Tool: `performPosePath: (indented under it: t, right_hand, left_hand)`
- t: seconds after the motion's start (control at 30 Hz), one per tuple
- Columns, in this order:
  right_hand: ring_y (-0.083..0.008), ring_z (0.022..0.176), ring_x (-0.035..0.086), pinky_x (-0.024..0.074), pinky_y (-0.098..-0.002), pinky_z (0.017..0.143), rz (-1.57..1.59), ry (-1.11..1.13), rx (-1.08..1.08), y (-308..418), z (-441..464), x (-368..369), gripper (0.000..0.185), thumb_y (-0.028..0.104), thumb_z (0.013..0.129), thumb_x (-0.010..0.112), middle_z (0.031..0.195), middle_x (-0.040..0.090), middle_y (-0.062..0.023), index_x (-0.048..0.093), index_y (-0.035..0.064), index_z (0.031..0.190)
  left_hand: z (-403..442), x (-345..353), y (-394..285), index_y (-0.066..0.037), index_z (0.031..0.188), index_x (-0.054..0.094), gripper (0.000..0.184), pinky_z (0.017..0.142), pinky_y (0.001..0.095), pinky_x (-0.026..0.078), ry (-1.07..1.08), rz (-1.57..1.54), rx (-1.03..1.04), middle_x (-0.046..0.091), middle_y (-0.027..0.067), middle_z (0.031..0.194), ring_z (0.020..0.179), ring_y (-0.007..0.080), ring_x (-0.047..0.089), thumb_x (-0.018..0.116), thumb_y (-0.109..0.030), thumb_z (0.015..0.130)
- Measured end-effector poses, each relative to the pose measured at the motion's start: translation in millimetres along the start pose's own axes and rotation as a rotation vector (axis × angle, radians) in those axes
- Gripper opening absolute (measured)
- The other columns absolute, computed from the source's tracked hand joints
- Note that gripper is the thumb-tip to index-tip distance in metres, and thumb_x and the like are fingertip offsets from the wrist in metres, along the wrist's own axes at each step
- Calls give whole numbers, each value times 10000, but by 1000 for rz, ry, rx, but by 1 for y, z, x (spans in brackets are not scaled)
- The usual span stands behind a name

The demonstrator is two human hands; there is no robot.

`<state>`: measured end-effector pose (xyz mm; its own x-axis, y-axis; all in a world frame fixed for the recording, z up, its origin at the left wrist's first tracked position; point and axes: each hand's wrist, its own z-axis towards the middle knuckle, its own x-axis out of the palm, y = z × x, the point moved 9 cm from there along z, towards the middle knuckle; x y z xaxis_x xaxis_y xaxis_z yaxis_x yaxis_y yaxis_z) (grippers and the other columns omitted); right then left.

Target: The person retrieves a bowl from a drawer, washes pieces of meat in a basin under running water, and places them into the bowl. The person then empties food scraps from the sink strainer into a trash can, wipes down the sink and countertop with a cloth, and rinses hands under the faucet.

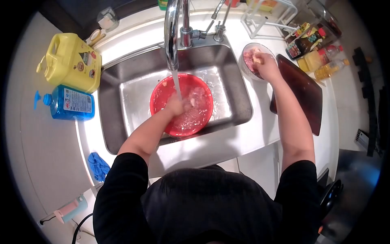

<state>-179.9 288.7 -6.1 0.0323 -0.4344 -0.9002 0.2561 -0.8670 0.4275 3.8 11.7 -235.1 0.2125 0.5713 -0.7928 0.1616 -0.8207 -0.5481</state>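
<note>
My left hand (176, 105) is down in a red basin (154, 101) that stands in the sink. Water (176, 83) runs from the faucet into the basin, and pieces of raw meat (197, 97) lie in the water by my fingers. Splashing and blur hide those fingertips. To the right, my right hand (266, 66) reaches into a bowl (245, 70) on the counter, its fingers closed on a pale piece of meat (256, 57). More pink raw meat (249, 57) lies in that bowl.
The steel sink (115, 87) has a chrome faucet (172, 40) arching over it. A yellow jug (73, 61) and a blue soap bottle (73, 103) stand left; a blue cloth (98, 166) lies below. On the right are a dark cutting board (298, 91), sauce bottles (302, 44) and a white rack (264, 20).
</note>
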Motion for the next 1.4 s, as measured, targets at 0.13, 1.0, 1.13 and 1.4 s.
performPosePath:
  t: [0.13,1.0,1.13,1.4]
  right_hand:
    - [-310,1100,383,299,-480,878,-295,-356,-103,52,-39,-32,366,149,689,568,1242,378,-125,560,151,1055]
    - [-255,918,534,419,-363,795,-28,918,-204,110,-134,331,355,122,702,568,954,567,-150,514,12,1034]
    - [-184,823,555,448,-288,719,362,1061,92,128,-131,288,348,33,684,571,910,569,-108,505,8,1024]
    - [-137,713,552,445,-236,562,982,956,170,175,-133,227,260,-55,720,510,840,566,-63,515,8,972]
  left_hand:
    - [8,-85,-45,-73,1158,453,408,844,378,413,-407,407,241,478,201,1114,963,328,517,477,-84,751]
    - [-32,72,28,-88,1117,498,421,884,388,366,622,156,122,476,207,1114,1039,286,459,556,-179,710]
    - [-37,32,37,-69,947,541,183,665,333,475,526,-548,-105,583,109,871,793,200,581,481,-104,778]
    - [-56,-32,3,-128,926,539,218,606,261,479,214,-1602,-550,573,19,804,725,146,562,409,-283,844]
